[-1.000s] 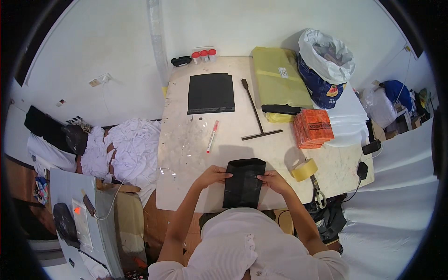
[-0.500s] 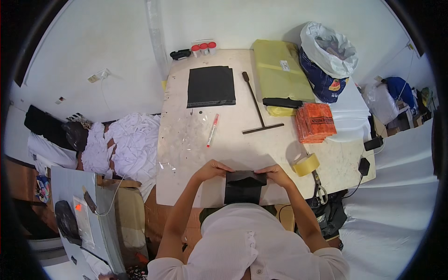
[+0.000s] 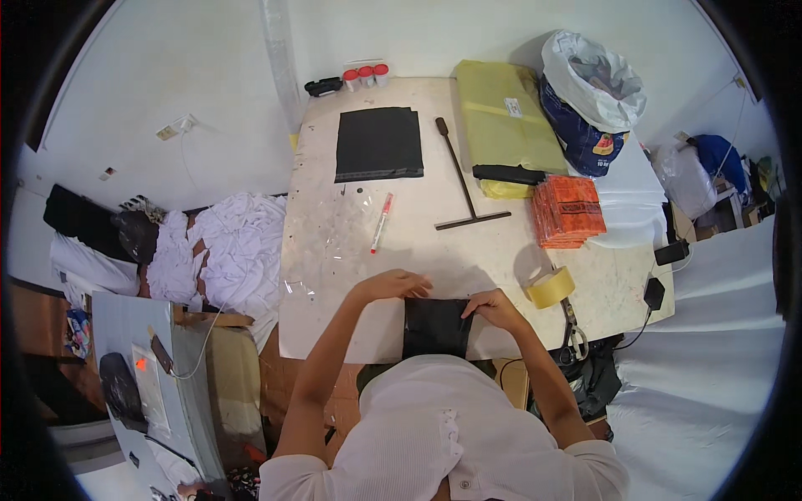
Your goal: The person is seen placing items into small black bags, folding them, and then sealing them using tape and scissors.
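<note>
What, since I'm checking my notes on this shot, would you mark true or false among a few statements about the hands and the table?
1. The right hand touches the black pouch near its upper right corner. True.
2. The left hand is down by the scissors. False: it is near the pouch's upper left corner.
3. The flat black stack lies farther from the person than the red-and-white marker. True.
4. The yellow tape roll lies left of the marker. False: it lies to the marker's right.
5. The orange packets are to the right of the T-shaped tool. True.
</note>
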{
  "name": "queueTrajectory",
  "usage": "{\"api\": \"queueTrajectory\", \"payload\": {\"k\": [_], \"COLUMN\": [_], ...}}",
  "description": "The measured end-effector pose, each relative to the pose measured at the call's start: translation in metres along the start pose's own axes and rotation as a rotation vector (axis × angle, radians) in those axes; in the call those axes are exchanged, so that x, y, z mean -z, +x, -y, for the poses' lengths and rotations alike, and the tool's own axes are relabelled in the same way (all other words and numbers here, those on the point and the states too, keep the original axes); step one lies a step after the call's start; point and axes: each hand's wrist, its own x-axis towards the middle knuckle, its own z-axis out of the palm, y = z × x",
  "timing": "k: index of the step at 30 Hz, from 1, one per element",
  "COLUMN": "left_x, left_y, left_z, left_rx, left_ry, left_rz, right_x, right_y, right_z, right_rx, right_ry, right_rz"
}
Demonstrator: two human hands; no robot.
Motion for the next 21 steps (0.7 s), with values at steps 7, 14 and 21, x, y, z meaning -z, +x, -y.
{"api": "queueTrajectory", "payload": {"k": [7, 14, 21], "left_x": [-0.023, -0.021, -0.027], "left_y": [0.018, 0.013, 0.002], "left_z": [-0.009, -0.002, 0.003], "left_rx": [0.002, -0.029, -0.05], "left_ry": [0.735, 0.726, 0.708], "left_rz": [0.18, 0.125, 0.081], "right_x": [0.003, -0.008, -0.049], "right_y": [-0.024, -0.043, -0.015], "right_z": [-0.013, 0.0, 0.01], "right_rx": [0.038, -0.441, -0.494], "right_ry": [0.077, 0.681, 0.473], "right_rz": [-0.027, -0.319, -0.514]}}
